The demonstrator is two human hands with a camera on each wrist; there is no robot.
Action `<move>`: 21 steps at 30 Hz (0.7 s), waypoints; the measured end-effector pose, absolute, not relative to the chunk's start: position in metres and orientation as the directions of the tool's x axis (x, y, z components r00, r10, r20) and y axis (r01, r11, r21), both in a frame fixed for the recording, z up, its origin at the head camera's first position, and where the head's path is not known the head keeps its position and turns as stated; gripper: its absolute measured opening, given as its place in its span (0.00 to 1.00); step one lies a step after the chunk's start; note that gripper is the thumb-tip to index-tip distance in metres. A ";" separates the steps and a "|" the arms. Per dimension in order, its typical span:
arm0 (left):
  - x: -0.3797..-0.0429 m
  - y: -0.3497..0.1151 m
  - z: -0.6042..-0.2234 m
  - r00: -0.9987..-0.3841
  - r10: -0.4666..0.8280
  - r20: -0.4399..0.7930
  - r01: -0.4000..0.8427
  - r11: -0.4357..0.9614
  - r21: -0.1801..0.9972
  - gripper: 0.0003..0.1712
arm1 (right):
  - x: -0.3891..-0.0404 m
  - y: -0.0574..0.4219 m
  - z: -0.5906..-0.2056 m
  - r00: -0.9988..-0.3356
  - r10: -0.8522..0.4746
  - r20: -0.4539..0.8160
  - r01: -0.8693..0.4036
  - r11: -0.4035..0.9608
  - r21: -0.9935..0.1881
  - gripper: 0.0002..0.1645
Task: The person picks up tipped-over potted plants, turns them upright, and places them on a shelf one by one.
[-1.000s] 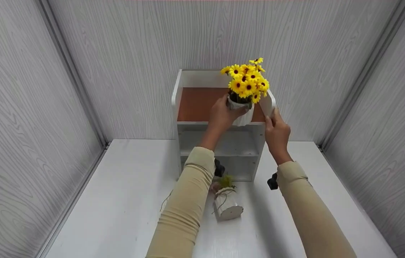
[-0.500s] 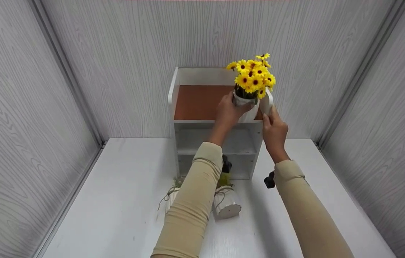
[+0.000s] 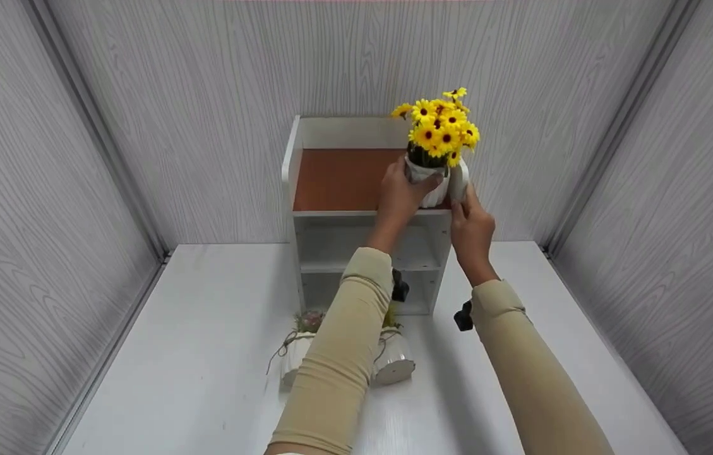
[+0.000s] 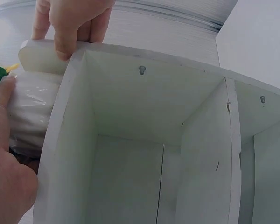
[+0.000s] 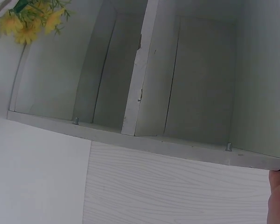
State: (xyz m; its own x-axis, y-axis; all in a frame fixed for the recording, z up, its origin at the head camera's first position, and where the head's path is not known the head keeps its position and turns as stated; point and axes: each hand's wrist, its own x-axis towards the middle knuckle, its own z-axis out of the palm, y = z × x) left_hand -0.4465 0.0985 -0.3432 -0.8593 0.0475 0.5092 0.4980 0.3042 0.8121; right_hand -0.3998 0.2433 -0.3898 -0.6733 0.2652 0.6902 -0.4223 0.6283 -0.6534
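Note:
My left hand [image 3: 401,197] grips a white ribbed flower pot [image 3: 433,189] filled with yellow daisy-like flowers [image 3: 441,129]. The pot is upright at the right end of the cabinet's brown top [image 3: 343,180], against the side panel. In the left wrist view the pot [image 4: 32,109] shows between my thumb and fingers, right at the top board. My right hand [image 3: 473,229] pinches the front edge of the cabinet's right side panel [image 3: 459,180]. From the right wrist view, only a bit of that hand [image 5: 279,198] shows at the cabinet's corner.
The white cabinet [image 3: 298,246] with open shelves stands against the back wall. Before it on the white table [image 3: 223,354], two more white pots, one with pinkish flowers [image 3: 311,321] and one lying tipped [image 3: 397,363], are partly behind my left sleeve.
The left hand has lowered the flower pot onto the right end of the cabinet top, after a small shift right. The right hand keeps its hold on the side panel. The view has shifted slightly.

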 end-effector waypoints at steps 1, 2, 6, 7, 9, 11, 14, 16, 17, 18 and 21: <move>-0.447 0.099 -0.344 -0.861 0.041 0.508 0.494 0.313 0.812 0.44 | -0.399 0.242 -0.390 -0.676 0.266 0.687 -0.425 0.622 -0.658 0.29; -0.448 0.100 -0.344 -0.863 0.035 0.504 0.488 0.317 0.814 0.44 | -0.399 0.241 -0.390 -0.679 0.267 0.684 -0.425 0.618 -0.662 0.29; -0.448 0.103 -0.346 -0.869 0.017 0.495 0.475 0.311 0.823 0.44 | -0.399 0.239 -0.392 -0.680 0.273 0.680 -0.418 0.618 -0.666 0.29; -0.448 0.104 -0.346 -0.869 0.012 0.495 0.474 0.312 0.824 0.44 | -0.399 0.239 -0.392 -0.682 0.274 0.678 -0.414 0.619 -0.667 0.29; -0.447 0.105 -0.346 -0.870 0.000 0.493 0.468 0.315 0.826 0.44 | -0.398 0.239 -0.393 -0.684 0.274 0.676 -0.407 0.625 -0.666 0.29; -0.446 0.107 -0.345 -0.870 -0.014 0.493 0.464 0.318 0.827 0.43 | -0.398 0.239 -0.392 -0.683 0.275 0.677 -0.404 0.630 -0.664 0.29; -0.445 0.109 -0.342 -0.870 -0.027 0.492 0.458 0.325 0.827 0.43 | -0.398 0.239 -0.390 -0.673 0.280 0.685 -0.405 0.635 -0.658 0.29; -0.444 0.110 -0.341 -0.871 -0.033 0.491 0.455 0.326 0.829 0.43 | -0.398 0.239 -0.388 -0.667 0.287 0.688 -0.406 0.635 -0.658 0.29; -0.444 0.110 -0.341 -0.871 -0.034 0.490 0.453 0.331 0.828 0.44 | -0.398 0.238 -0.388 -0.664 0.291 0.689 -0.406 0.633 -0.659 0.29; -0.444 0.110 -0.341 -0.872 -0.035 0.488 0.450 0.334 0.828 0.44 | -0.398 0.238 -0.388 -0.662 0.293 0.690 -0.406 0.634 -0.658 0.30; -0.445 0.108 -0.342 -0.873 -0.052 0.484 0.438 0.349 0.828 0.44 | -0.399 0.236 -0.388 -0.666 0.287 0.689 -0.406 0.635 -0.657 0.29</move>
